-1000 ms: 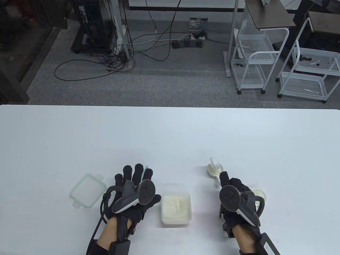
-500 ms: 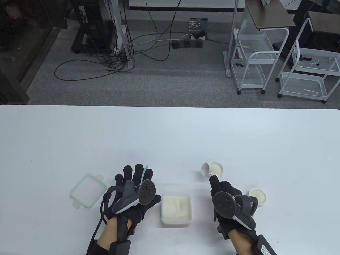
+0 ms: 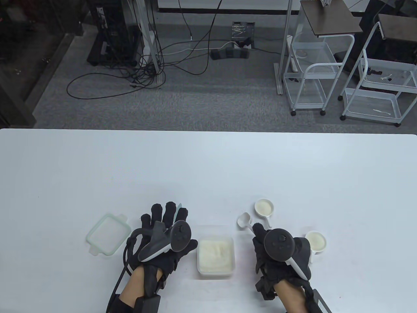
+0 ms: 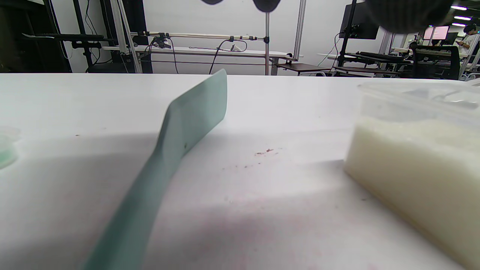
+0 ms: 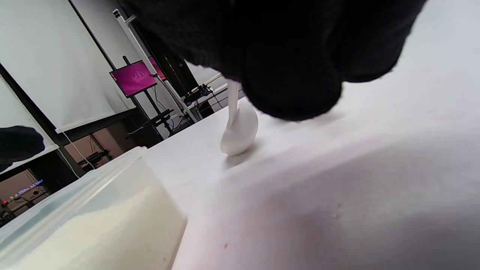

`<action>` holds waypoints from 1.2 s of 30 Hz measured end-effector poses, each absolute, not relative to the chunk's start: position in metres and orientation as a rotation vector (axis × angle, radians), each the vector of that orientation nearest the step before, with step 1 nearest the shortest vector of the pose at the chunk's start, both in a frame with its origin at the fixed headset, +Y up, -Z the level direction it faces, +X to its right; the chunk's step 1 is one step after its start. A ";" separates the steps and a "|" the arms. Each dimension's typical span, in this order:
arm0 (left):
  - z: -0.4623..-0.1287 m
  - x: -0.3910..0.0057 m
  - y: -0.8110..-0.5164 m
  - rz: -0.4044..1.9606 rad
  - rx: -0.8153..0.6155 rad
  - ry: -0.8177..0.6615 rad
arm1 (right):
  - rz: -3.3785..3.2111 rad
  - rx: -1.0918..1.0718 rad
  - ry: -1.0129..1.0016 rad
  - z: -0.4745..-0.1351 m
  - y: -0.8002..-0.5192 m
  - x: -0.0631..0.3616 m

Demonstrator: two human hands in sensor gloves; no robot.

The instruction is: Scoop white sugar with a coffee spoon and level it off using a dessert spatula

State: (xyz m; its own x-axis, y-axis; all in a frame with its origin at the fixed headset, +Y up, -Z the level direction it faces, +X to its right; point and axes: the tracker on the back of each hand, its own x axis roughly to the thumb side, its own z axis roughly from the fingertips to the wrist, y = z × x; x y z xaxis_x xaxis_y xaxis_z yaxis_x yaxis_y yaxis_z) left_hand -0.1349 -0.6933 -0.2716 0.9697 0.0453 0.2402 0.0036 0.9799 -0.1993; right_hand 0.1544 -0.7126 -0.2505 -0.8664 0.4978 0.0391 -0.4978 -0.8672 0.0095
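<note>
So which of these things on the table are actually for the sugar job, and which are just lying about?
For the job:
- spoon, held by the right hand
- spatula, under the left hand
- sugar tub

Lying about:
- lid, left of the left hand
- two small filled scoops
- carts and cables on the floor behind the table

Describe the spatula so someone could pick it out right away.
On the white table, find the sugar tub; the left hand lies flat just left of it. The spatula is the flat, pale green strip under that hand, the only long thin green thing there.
</note>
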 end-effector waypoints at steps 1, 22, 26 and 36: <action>-0.272 -0.135 -0.693 0.021 -0.201 -0.246 | 2.640 0.053 -0.002 -0.251 -0.713 0.154; -0.272 -0.135 -0.694 0.027 -0.215 -0.246 | 3.227 0.053 0.033 -0.238 -0.729 0.121; -0.273 -0.135 -0.694 0.032 -0.211 -0.249 | 3.298 0.086 0.028 -0.235 -0.734 0.116; -0.273 -0.136 -0.695 0.040 -0.208 -0.247 | 3.417 0.110 0.070 -0.232 -0.742 0.106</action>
